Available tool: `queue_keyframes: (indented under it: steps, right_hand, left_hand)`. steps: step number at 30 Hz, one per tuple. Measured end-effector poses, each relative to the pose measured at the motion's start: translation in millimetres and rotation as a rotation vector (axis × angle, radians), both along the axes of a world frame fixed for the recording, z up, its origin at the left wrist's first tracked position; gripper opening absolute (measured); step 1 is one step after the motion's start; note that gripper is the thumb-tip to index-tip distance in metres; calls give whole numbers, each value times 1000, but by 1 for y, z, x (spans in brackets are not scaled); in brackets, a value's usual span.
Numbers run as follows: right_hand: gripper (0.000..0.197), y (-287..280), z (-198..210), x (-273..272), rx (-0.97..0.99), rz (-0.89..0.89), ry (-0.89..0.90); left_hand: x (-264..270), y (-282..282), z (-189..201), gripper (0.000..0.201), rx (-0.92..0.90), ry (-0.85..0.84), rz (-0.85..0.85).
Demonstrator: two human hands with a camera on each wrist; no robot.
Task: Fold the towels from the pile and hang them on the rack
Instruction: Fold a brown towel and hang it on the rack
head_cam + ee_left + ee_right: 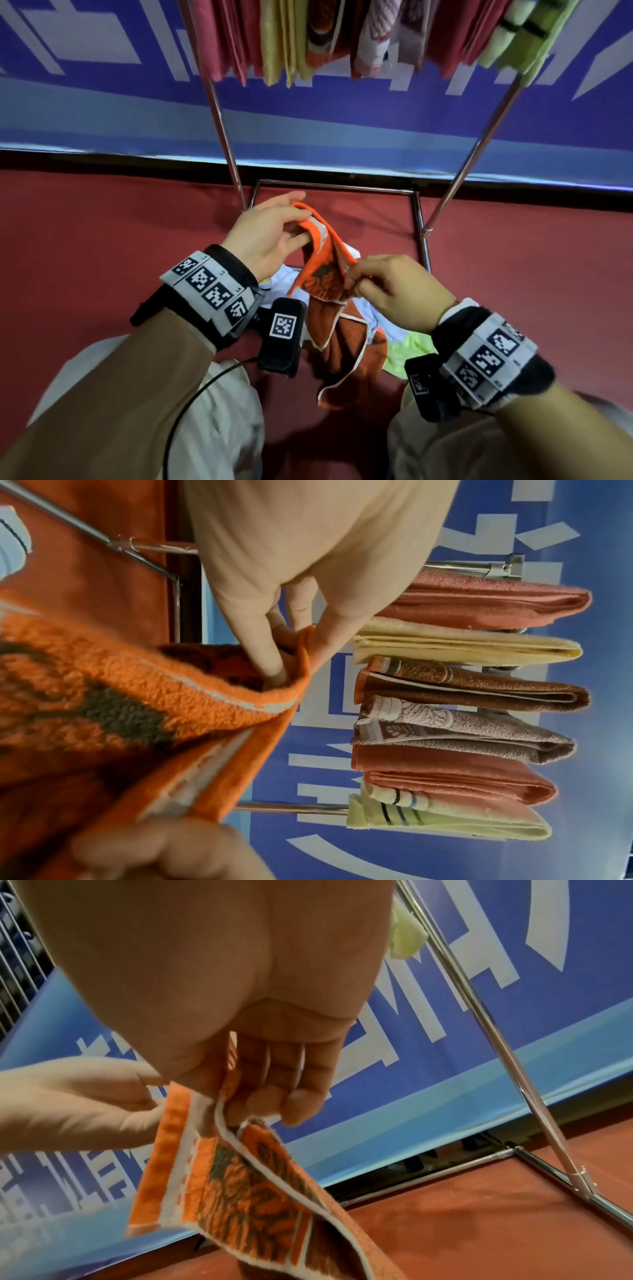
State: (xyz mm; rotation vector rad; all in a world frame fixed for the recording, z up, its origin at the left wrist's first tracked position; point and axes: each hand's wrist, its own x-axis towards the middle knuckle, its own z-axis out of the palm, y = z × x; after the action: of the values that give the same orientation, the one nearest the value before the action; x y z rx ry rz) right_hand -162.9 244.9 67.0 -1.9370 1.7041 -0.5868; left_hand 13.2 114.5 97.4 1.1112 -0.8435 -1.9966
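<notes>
1. One blue banner wall with white markings [342, 120], beyond both sets of fingers.
2. One red carpeted floor [102, 222], beneath the fingers.
3. One chrome tube rack [329, 186]: two slanted poles rise past the fingers on either side, and the base frame lies just beyond them.
4. Six folded terry towels [472, 645], counted in the left wrist view, hang side by side above and beyond the fingertips: two salmon, one pale yellow, one patterned brown, one taupe, one yellow-green with stripes.
5. One orange patterned terry towel with white piping [325, 274], stretched between the two hands, its rust-coloured remainder trailing down below the fingers.
6. One loose pile [407, 349] directly under the fingers. White and lime-green cloth shows there, but the number of pieces cannot be told.
7. Two hands. The left hand [270, 233] pinches the towel's upper corner between thumb and fingers. The right hand [397, 291] has its fingers curled narrow, nipping the towel's nearer edge against the thumb.
</notes>
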Motion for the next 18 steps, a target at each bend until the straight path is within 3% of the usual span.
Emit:
queue_keyframes:
  steps: [3,7,12,18]
  right_hand:
    - [33,2,-4,1,48,-20,62]
    - [59,3,-3,0,126,-88,171]
    - [75,1,1,2,148,-177,270]
    - [76,2,-3,13,92,-191,454]
  left_hand:
    - [-5,4,1,27,5,11,-67]
    - [-13,10,3,22,8,23,-101]
    - [-21,13,3,18,22,42,-71]
    - [-24,16,2,17,53,67,-67]
